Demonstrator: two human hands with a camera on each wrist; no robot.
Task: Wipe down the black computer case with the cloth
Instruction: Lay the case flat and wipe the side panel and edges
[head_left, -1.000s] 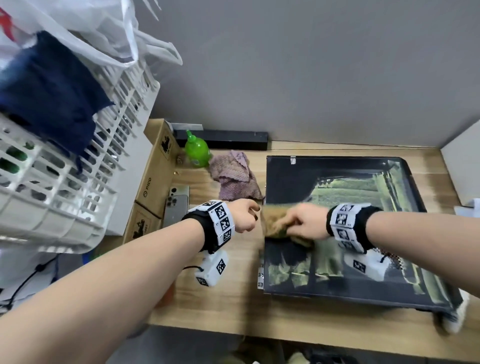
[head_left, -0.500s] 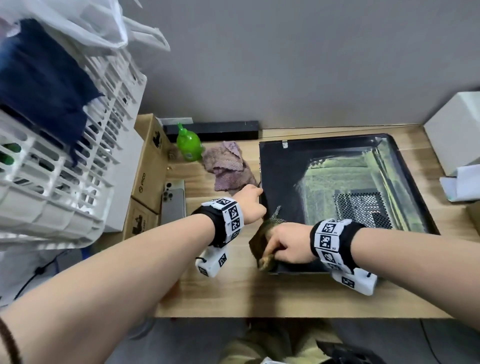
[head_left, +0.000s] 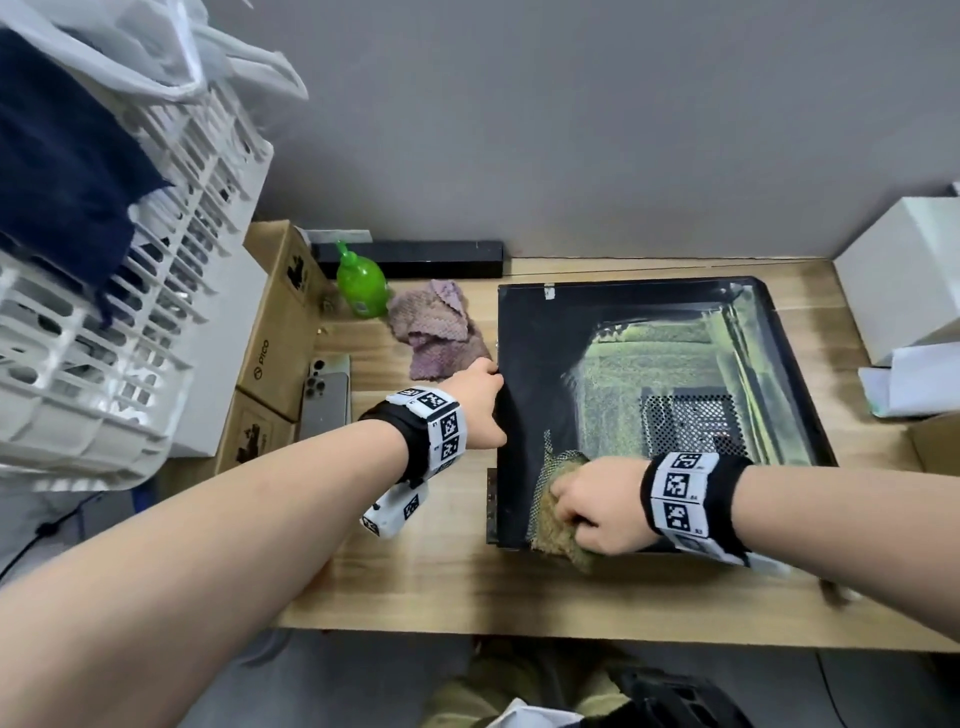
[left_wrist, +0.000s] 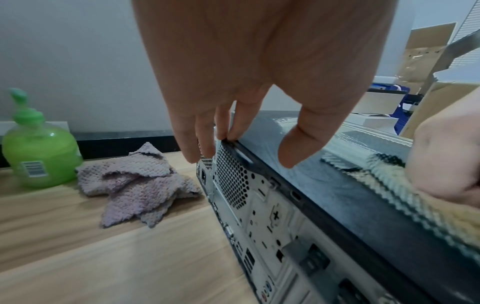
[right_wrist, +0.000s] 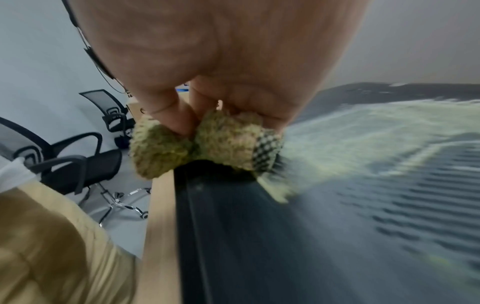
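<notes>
Both hands engage the black computer case lying on the worktop: left hand grips its edge, right hand clutches the cloth at the near corner; wiping seems midway.

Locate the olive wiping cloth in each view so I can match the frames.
Head: cloth at lower centre, under the right hand, on the near-left corner of the black computer case.
Left wrist: cloth at the right edge, on the case top, below the right hand.
Right wrist: cloth in the centre, bunched in the right hand's grip at the case's edge.
Shared landmark: the case's black top panel.
</notes>
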